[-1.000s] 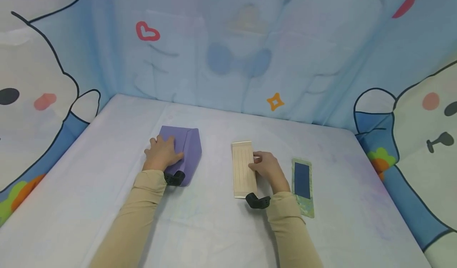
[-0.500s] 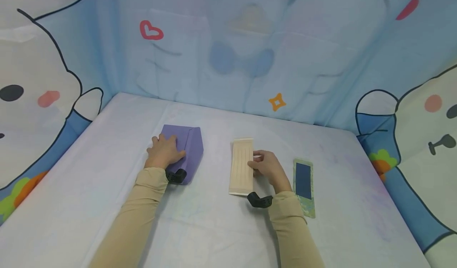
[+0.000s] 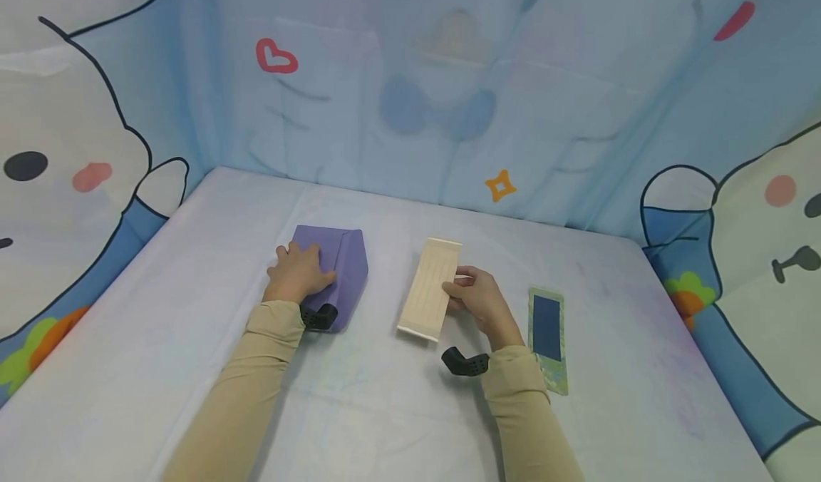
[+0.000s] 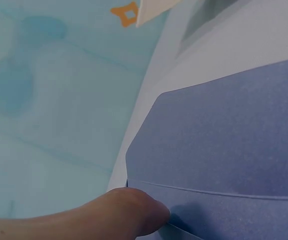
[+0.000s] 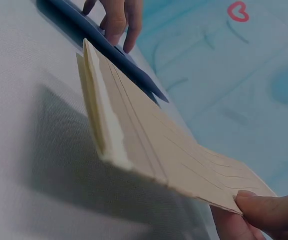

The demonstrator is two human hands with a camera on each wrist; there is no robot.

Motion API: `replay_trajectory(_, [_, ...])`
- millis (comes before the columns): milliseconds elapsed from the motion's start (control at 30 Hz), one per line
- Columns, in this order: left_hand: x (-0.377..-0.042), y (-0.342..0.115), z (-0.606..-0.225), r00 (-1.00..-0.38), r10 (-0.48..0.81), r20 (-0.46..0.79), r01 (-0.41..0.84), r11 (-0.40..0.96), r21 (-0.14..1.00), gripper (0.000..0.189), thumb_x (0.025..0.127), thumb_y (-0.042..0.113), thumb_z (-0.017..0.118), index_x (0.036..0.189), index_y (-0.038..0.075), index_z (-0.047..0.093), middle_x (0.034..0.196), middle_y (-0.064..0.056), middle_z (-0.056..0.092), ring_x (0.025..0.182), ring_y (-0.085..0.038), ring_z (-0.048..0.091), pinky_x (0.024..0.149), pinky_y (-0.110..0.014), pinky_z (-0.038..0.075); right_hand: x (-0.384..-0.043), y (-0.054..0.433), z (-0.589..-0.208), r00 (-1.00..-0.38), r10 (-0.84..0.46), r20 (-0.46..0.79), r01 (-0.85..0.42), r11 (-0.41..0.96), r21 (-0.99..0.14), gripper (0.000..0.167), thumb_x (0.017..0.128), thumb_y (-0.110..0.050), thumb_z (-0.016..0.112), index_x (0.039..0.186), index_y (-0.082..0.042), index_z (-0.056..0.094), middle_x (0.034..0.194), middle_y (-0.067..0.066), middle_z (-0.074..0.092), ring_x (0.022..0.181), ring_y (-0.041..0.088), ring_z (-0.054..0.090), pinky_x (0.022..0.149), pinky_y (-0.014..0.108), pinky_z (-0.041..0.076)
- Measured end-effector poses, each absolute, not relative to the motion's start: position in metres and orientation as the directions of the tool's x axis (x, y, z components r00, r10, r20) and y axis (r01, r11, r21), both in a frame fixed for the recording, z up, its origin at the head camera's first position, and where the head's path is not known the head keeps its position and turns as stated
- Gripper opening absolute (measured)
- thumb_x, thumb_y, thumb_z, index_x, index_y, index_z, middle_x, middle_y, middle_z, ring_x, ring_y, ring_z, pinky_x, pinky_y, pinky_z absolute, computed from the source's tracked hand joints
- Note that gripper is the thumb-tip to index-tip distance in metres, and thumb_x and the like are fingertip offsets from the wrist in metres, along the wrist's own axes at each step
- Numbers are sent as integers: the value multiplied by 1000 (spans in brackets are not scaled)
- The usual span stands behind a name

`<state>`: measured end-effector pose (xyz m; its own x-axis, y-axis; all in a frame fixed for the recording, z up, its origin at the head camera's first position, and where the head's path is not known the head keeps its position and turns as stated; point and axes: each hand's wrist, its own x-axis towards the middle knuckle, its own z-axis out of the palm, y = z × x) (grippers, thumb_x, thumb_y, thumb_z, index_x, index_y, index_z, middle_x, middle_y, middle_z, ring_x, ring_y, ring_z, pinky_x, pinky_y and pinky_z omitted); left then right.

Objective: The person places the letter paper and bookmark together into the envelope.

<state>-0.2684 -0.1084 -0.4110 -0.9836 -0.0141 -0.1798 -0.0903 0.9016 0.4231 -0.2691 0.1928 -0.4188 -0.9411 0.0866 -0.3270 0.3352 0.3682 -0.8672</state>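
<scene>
A purple envelope lies on the left of the table, its flap unfolded to the right. My left hand rests on it with fingers spread; in the left wrist view the thumb touches the envelope near the flap's crease. Between thumb and fingers, my right hand pinches the right edge of a folded sheet of cream lined letter paper. The paper is tilted and raised off the table, casting a shadow, as the right wrist view shows. Part of the envelope is hidden under the left hand.
A narrow green card with a dark blue panel lies right of the right hand, partly behind the sleeve. White cloth covers the table. A blue cartoon-printed curtain stands behind it.
The letter paper has turned clockwise, its near end swinging left towards the envelope and its far end rising. My left hand stays on the envelope.
</scene>
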Motion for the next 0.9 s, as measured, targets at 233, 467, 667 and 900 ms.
replay_trajectory(233, [-270, -109, -413, -982, -11, -186, -89, 906, 414, 70, 85, 41, 57, 143, 6, 39, 142, -31, 32, 128, -47, 26, 94, -68, 32, -269, 190, -418, -937, 116, -329, 348, 299, -888, 51, 90, -7, 63, 137, -5, 45, 113, 12, 52, 76, 10, 62, 69, 22, 55])
replay_trajectory(467, [-270, -110, -414, -983, -14, -184, -90, 908, 409, 70, 85, 41, 57, 143, 6, 39, 143, -31, 32, 127, -47, 27, 92, -68, 34, -269, 186, -420, -944, 116, -308, 328, 248, -911, 51, 88, -5, 63, 136, -3, 45, 107, 10, 50, 74, 9, 61, 67, 21, 55])
replay_trajectory(667, [-269, -109, -415, -983, -12, -184, -87, 910, 405, 69, 85, 41, 57, 142, 6, 40, 143, -30, 32, 128, -47, 27, 92, -67, 34, -269, 183, -422, -945, 117, -305, 323, 203, -924, 53, 89, -6, 63, 137, -3, 42, 106, 9, 49, 76, 9, 60, 69, 21, 55])
replay_trajectory(900, [-269, -108, -413, -981, -18, -191, -95, 910, 403, 69, 85, 42, 58, 142, 7, 40, 144, -29, 31, 129, -47, 26, 92, -68, 34, -268, 178, -423, -945, 101, -310, 323, 164, -932, 53, 90, -5, 61, 138, -2, 39, 106, 9, 48, 76, 9, 62, 70, 20, 55])
